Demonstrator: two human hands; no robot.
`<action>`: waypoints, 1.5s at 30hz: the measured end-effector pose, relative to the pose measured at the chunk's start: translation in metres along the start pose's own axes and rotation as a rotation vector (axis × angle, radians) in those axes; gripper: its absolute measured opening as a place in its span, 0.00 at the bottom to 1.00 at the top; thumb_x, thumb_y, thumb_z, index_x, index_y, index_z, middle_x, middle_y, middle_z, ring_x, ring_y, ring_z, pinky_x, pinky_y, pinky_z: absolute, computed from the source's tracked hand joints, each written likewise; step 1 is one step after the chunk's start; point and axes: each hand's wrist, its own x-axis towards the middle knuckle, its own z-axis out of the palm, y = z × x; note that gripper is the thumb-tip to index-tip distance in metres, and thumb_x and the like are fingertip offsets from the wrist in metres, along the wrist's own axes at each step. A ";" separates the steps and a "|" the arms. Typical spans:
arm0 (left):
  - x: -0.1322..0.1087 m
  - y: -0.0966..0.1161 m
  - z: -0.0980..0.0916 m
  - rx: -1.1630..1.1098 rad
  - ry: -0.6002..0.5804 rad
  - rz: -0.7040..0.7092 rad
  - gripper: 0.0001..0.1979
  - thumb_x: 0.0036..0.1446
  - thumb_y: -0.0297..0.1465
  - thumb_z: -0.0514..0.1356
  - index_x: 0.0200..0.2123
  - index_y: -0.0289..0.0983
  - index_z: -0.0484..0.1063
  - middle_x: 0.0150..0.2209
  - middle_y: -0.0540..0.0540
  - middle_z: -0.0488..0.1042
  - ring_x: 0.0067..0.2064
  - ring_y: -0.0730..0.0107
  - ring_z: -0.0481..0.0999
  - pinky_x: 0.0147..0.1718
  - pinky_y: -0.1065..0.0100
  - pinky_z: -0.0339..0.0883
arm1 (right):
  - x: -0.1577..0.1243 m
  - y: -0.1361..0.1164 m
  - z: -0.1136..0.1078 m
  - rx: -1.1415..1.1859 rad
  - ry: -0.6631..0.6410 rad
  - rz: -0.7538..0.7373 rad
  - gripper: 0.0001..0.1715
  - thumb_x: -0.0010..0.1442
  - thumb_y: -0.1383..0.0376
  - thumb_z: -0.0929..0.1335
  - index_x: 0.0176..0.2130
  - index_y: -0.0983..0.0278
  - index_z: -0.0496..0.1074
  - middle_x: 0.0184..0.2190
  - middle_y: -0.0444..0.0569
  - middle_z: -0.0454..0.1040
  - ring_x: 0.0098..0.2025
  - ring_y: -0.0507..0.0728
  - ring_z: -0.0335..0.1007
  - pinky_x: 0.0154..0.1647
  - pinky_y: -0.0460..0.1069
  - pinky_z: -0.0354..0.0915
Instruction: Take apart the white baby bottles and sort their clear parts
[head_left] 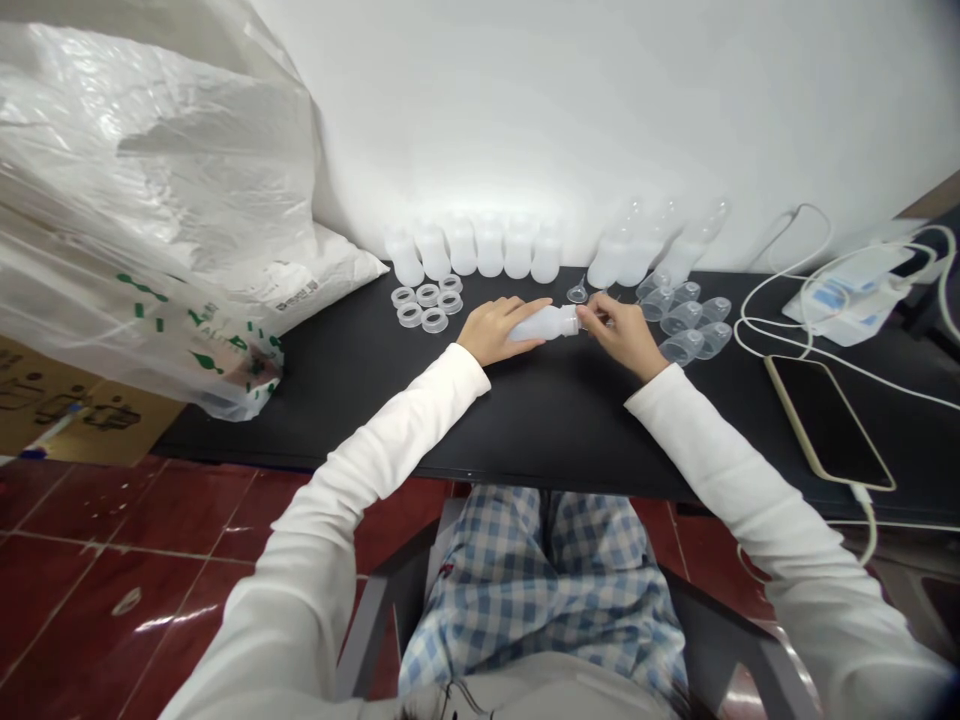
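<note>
A frosted baby bottle [536, 324] lies on its side just above the black table, its neck turned to the right. Wrapped around its body is my left hand [499, 330], closed. A clear collar ring [570, 320] sits at the bottle's neck. My right hand [619, 332] is closed in a pinch right at that end; its fingers hide what they hold. Behind the bottle's neck a clear silicone nipple [577, 291] stands on the table. Several loose collar rings [433, 320] lie to the left, and several clear dome caps [682, 318] lie beyond my right hand.
Frosted bottles [490, 248] stand in a row along the wall; capped bottles [634, 250] stand farther right. A phone [829, 420] with white cables [780, 275] lies at the right. Large plastic bags [165, 170] and a cardboard box [82, 405] crowd the left.
</note>
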 end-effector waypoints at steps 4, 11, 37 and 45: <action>0.001 -0.001 0.003 0.053 -0.014 0.029 0.31 0.63 0.49 0.66 0.66 0.46 0.74 0.46 0.40 0.81 0.48 0.55 0.80 0.51 0.60 0.71 | 0.000 0.002 -0.005 -0.176 -0.046 -0.045 0.32 0.72 0.40 0.61 0.28 0.59 0.68 0.22 0.47 0.71 0.27 0.57 0.68 0.35 0.53 0.65; 0.003 -0.010 0.000 -0.017 -0.059 0.018 0.33 0.61 0.48 0.68 0.66 0.45 0.74 0.49 0.40 0.80 0.51 0.54 0.80 0.54 0.59 0.70 | -0.003 -0.003 -0.001 0.018 -0.117 -0.241 0.29 0.62 0.46 0.75 0.57 0.55 0.74 0.55 0.53 0.80 0.55 0.67 0.77 0.59 0.63 0.72; 0.003 0.008 0.003 0.105 0.014 0.076 0.33 0.64 0.55 0.62 0.66 0.45 0.75 0.47 0.40 0.83 0.46 0.55 0.79 0.47 0.59 0.61 | -0.007 -0.001 0.006 -0.204 0.012 -0.307 0.23 0.69 0.45 0.67 0.50 0.59 0.74 0.45 0.56 0.81 0.46 0.67 0.77 0.51 0.61 0.71; -0.001 0.015 0.005 0.305 0.072 0.142 0.27 0.72 0.50 0.54 0.68 0.48 0.72 0.51 0.42 0.83 0.48 0.58 0.80 0.48 0.58 0.62 | -0.006 -0.012 0.020 -0.282 0.235 -0.083 0.26 0.77 0.49 0.54 0.33 0.58 0.64 0.29 0.52 0.76 0.32 0.61 0.72 0.36 0.55 0.64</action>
